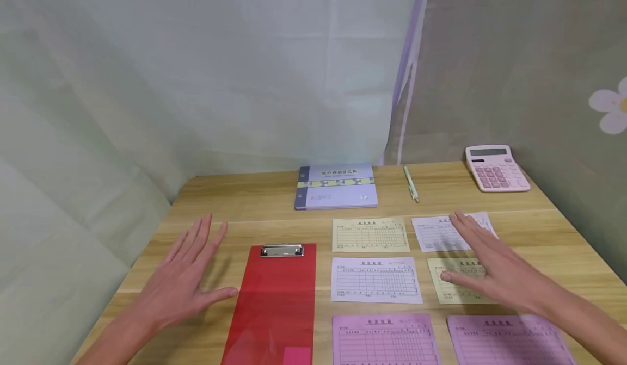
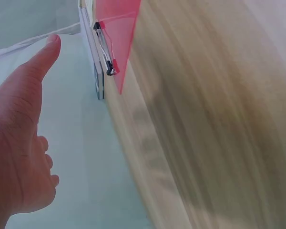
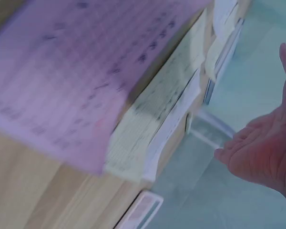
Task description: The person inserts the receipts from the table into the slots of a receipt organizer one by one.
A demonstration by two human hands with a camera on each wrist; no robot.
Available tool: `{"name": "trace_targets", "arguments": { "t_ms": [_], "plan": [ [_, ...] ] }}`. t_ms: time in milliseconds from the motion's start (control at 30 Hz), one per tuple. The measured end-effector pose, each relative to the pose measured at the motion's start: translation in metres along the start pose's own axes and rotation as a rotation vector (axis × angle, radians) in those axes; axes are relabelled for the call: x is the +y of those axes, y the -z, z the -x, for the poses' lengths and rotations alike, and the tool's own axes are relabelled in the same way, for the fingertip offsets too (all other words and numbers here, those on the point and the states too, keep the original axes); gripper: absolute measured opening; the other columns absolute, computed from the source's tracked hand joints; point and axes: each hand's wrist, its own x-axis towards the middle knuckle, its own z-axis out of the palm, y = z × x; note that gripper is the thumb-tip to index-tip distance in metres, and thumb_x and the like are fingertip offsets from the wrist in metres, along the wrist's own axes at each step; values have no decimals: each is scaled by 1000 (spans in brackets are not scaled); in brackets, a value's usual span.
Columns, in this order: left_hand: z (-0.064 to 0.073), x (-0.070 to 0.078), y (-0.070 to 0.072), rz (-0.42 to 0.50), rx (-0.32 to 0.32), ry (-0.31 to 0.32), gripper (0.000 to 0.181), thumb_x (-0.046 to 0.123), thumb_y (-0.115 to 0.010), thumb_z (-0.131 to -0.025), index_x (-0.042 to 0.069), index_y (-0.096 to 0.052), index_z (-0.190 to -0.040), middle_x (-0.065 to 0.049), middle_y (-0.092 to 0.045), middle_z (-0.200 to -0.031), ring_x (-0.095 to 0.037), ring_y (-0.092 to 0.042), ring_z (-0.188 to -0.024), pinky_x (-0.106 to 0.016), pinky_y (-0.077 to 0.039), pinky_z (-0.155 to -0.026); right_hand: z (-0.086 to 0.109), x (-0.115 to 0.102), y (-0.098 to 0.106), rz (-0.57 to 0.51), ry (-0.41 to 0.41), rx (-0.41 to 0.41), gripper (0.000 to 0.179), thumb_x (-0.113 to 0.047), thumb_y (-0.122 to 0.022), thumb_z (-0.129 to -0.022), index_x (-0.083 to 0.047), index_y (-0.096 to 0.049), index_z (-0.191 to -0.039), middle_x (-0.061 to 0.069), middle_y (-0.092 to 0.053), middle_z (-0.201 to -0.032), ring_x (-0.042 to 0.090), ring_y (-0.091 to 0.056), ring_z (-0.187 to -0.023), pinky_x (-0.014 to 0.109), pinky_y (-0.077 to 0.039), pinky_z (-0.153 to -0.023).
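Note:
My left hand point(image 1: 183, 278) hovers over the table's left side with straight fingers, its thumb near the edge of a red clipboard point(image 1: 274, 294) with a metal clip. Over the right-hand slips my right hand point(image 1: 499, 270) is held flat, fingers extended, holding nothing. It partly hides a white slip point(image 1: 433, 234) and a yellow slip point(image 1: 441, 289). To their left lie another yellow slip point(image 1: 370, 234), a white slip point(image 1: 375, 279) and a pink slip point(image 1: 384, 340); a second pink slip point(image 1: 509, 340) is at the lower right. In the left wrist view, the left hand point(image 2: 19, 129) has its thumb stretched out.
A purple ledger book point(image 1: 338, 193) lies at the table's back. Right of it are a pale green pen point(image 1: 410, 183) and a pink calculator point(image 1: 497, 169). A curtain point(image 1: 294, 71) hangs behind the wooden table point(image 1: 235, 202). A small pink square point(image 1: 296, 356) shows on the clipboard.

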Motion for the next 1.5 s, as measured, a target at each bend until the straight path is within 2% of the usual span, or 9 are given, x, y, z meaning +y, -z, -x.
{"name": "trace_targets", "arguments": {
  "t_ms": [67,200,300,367,467,800,967,1200,1500],
  "plan": [
    [-4,1,0,15,0,-3,130,72,-80,-80,10,-11,-171,-17,0,-178,-34,-3,-163,-32,8,-129,-12,-7,1,-65,-35,-21,112,-54,-78,-94,-23,-4,-172,14,-9,-177,50,-20,-157,78,-24,-115],
    [-12,2,-2,85,-26,18,140,69,-86,-76,9,-3,-171,-17,5,-177,-36,-3,-163,-33,4,-130,-35,-16,-4,-130,-51,-13,115,-54,-80,-93,-16,-6,-172,20,-15,-175,52,-26,-154,76,-30,-114],
    [-20,4,-6,157,-65,55,144,67,-89,-74,10,1,-171,-14,8,-177,-38,-2,-163,-48,-13,-130,-49,-20,-12,-149,-41,17,113,-52,-81,-93,-10,-12,-171,24,-21,-173,54,-30,-151,74,-31,-115],
    [-26,4,-9,198,-85,77,148,65,-92,-72,11,4,-171,-12,8,-178,-39,-2,-163,-60,-26,-124,-58,-22,-17,-167,-37,32,110,-51,-81,-93,-6,-16,-170,26,-25,-171,54,-32,-150,73,-32,-115],
    [-35,5,-16,264,-106,94,151,60,-96,-70,12,7,-170,-10,9,-178,-38,-2,-163,-69,-36,-115,-70,-24,-24,-200,-47,44,103,-47,-81,-95,-2,-24,-168,28,-30,-168,55,-45,-141,71,-37,-113],
    [-60,11,-40,545,-155,140,142,26,-98,-78,25,9,-171,0,3,-179,-31,-8,-163,-57,-38,-118,-105,-13,-41,-247,-55,106,69,-22,-82,-97,7,-51,-151,31,-58,-145,53,-62,-123,64,-55,-97],
    [-70,14,-51,571,-166,119,132,22,-95,-81,23,1,-172,-4,-8,-179,-32,-19,-161,-54,-40,-118,-118,-7,-50,-266,-63,143,50,-13,-79,-97,8,-62,-140,29,-68,-130,46,-71,-107,56,-61,-89],
    [-76,22,-61,562,-192,100,119,22,-92,-85,22,-11,-172,-8,-26,-174,-33,-37,-154,-52,-43,-116,-127,-4,-56,-251,-58,168,42,-6,-79,-95,11,-66,-132,28,-72,-123,41,-73,-98,50,-63,-81],
    [-78,25,-74,572,-160,14,83,17,-88,-89,11,-48,-161,-9,-56,-156,-29,-60,-137,-46,-55,-105,-131,0,-60,-240,-89,164,30,-4,-78,-96,7,-73,-123,23,-75,-118,35,-74,-98,46,-63,-80]
  ]
}}
